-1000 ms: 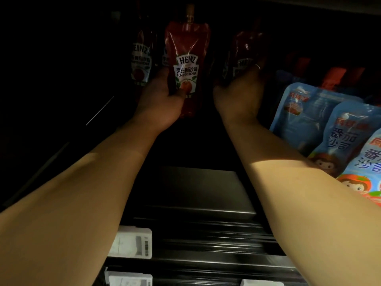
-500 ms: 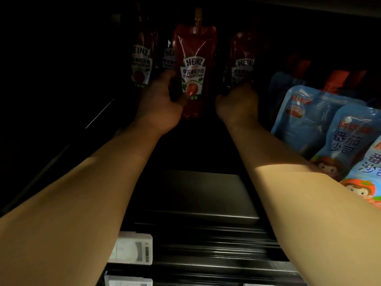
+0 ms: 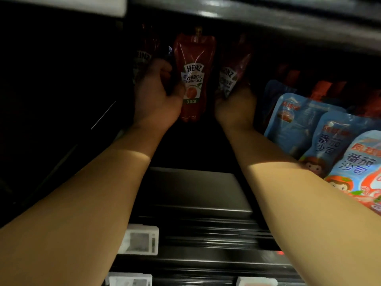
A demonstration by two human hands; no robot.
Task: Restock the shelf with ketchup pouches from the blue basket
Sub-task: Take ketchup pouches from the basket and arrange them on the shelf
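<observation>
Both my hands reach deep into the dark shelf (image 3: 191, 188), left hand (image 3: 156, 100) curled around the upright Heinz ketchup pouch (image 3: 193, 77), right hand (image 3: 235, 106) gripping a tilted pouch (image 3: 233, 77) beside it.

A dark metal shelf (image 3: 193, 188) fills the middle of the view, its rear sunk in deep shadow while light falls only on its near part. Above it runs the blurred underside of an upper shelf (image 3: 268, 15), catching a pale gleam. Along the front rail below the shelf sit white price tags (image 3: 140, 240) (their print too blurred to read). Right of the shelf's bare part stand pale blue pouches (image 3: 329, 141) in a slanting row.
</observation>
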